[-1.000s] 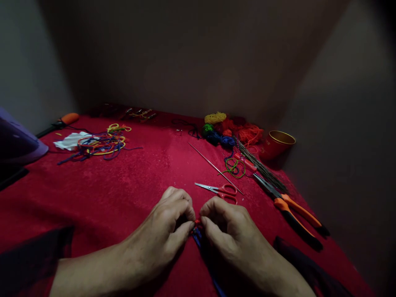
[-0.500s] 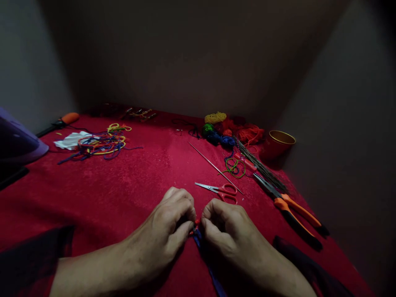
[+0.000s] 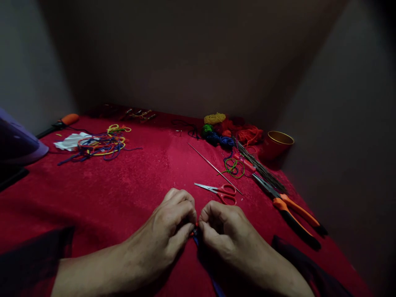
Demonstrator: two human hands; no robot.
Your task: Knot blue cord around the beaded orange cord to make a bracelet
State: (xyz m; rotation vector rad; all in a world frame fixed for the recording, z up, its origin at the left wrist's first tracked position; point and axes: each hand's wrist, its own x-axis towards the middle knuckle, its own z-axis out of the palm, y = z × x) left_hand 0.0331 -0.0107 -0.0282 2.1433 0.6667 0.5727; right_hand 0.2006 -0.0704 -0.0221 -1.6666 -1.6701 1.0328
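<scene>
My left hand (image 3: 173,225) pinches a small piece of red and blue cord (image 3: 195,235) between thumb and forefinger. Close against it, my right hand (image 3: 227,229) is closed too, thumb and forefinger together at a red bit of the same cord. A blue length (image 3: 219,288) hangs toward the front edge of the view. Most of the piece is hidden by my fingers. Just beyond my right hand lie small red-handled scissors (image 3: 219,191), blades pointing left. A thin metal needle (image 3: 213,167) lies slantwise behind them.
Orange-handled pliers (image 3: 280,203) and a bundle of dark sticks (image 3: 260,165) lie on the right. Yarn balls (image 3: 214,119) and a red cup (image 3: 272,150) stand behind. Tangled cords (image 3: 102,146), a white scrap (image 3: 69,142) and a purple object (image 3: 18,136) are at left. Red cloth (image 3: 139,177) covers the table.
My right hand has shifted slightly left, so its fingertips are closer to my left hand at the cord. Less of the blue length shows between the hands.
</scene>
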